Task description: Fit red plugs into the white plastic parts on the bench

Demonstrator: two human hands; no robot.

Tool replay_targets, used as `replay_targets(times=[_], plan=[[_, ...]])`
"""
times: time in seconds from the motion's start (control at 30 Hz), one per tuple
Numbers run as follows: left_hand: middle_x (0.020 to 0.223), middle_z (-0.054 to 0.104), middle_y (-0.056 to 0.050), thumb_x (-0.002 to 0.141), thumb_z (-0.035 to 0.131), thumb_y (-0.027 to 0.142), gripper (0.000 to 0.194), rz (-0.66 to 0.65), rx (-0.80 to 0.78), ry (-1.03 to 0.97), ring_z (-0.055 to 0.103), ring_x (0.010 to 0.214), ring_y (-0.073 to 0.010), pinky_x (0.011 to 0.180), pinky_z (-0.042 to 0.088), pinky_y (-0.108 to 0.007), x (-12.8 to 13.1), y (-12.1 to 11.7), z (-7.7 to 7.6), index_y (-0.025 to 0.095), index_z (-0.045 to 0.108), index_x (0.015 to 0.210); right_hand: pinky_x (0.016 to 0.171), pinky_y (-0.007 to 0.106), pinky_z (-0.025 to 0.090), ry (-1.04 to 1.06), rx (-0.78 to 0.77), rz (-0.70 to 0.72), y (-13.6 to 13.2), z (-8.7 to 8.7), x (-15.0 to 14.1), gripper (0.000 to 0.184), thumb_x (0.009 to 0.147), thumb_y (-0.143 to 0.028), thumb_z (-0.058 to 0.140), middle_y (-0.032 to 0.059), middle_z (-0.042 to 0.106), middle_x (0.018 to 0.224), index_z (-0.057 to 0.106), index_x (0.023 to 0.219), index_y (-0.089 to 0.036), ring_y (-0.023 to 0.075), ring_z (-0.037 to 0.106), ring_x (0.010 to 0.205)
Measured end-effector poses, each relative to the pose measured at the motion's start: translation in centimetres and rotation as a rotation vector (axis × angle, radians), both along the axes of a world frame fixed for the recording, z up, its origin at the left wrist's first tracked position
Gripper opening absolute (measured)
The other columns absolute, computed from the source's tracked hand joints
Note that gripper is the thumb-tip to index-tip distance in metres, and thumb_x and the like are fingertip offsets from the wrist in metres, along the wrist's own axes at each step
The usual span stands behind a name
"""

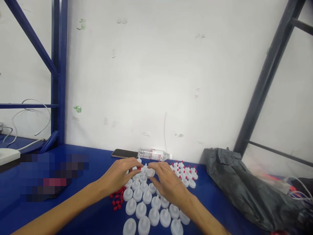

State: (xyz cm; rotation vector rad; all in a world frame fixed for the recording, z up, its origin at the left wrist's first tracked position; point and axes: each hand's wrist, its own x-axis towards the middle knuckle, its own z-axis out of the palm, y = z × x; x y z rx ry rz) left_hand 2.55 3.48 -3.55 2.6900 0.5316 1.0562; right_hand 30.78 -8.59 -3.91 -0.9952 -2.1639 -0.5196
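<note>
My left hand [122,170] is closed in a pinch around a small red cap [139,168], whose edge shows at the fingertips. Just to its right, my right hand [164,176] grips a small white squeeze bottle [149,172], tilted with its nozzle toward the left hand. Cap and bottle are close together; whether they touch I cannot tell. Below both hands, rows of white bottles without caps [147,197] stand on the blue table. Loose red caps [118,198] lie in a pile left of them. Right of my right hand, several bottles wear red caps [187,174].
Against the wall lie a dark phone [124,153] and a clear plastic water bottle [154,154]. A black plastic bag [234,186] covers the right side of the blue table [93,209]. Blue metal posts [58,71] frame the left side, with white cables [17,120] beyond.
</note>
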Motion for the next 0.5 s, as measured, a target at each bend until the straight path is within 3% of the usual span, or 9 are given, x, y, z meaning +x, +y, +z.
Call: replay_targets(times=[0.13,0.33,0.5], plan=[[0.105,0.094,-0.002,0.124,0.079,0.025,0.019,-0.037,0.060,-0.007,0.082,0.078,-0.0197,0.074,0.062,-0.028,0.3,-0.9,-0.3,0.029,0.097,0.124,0.104,0.054,0.084,-0.006,-0.020,-0.033,-0.4,0.2,-0.3,0.058,0.112,-0.008,0.083,0.0093,0.094,0.128,0.075,0.160,-0.038,0.0389,0.094,0.117],[0.106,0.094,-0.002,0.124,0.076,0.022,0.021,-0.011,0.096,-0.008,0.089,0.086,-0.0216,0.079,0.065,-0.028,0.8,-1.8,-1.0,0.030,0.096,0.124,0.105,0.051,0.083,-0.055,0.001,0.001,-0.3,-0.1,-0.5,0.071,0.106,-0.004,0.088,0.0051,0.092,0.121,0.071,0.167,-0.034,0.0357,0.092,0.116],[0.108,0.095,-0.004,0.127,0.074,0.032,0.024,0.026,0.056,0.064,0.090,0.091,-0.0246,0.082,0.066,-0.032,0.6,-1.5,-1.0,0.033,0.098,0.129,0.107,0.054,0.084,-0.049,0.024,0.034,-0.8,0.1,-0.8,0.066,0.110,-0.010,0.086,0.0088,0.093,0.127,0.068,0.170,-0.031,0.0370,0.091,0.117]])
